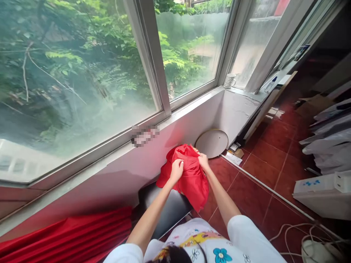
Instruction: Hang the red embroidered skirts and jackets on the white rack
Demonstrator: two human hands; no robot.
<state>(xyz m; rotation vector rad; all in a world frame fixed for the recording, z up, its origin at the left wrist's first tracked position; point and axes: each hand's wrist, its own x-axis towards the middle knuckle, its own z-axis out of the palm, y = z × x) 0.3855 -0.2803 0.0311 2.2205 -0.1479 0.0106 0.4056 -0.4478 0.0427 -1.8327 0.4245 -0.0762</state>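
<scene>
A bunched red cloth [189, 175] hangs between my two hands, over a black seat [164, 208]. My left hand [177, 170] pinches the near left part of the fabric, fingers closed. On the far right edge of the same cloth, my right hand [203, 160] is closed too, with its fingers partly behind the fabric. The cloth's loose lower end drapes down beside the seat's right edge. Whether it is a garment or a plain sheet I cannot tell.
A window [82, 73] with a sill runs along the left and front. A mug [229, 81] stands in the corner. A round board [212, 144] leans against the wall. Red pleated fabric [68, 233] lies lower left. Cables [290, 233] and a white box [320, 193] are at right.
</scene>
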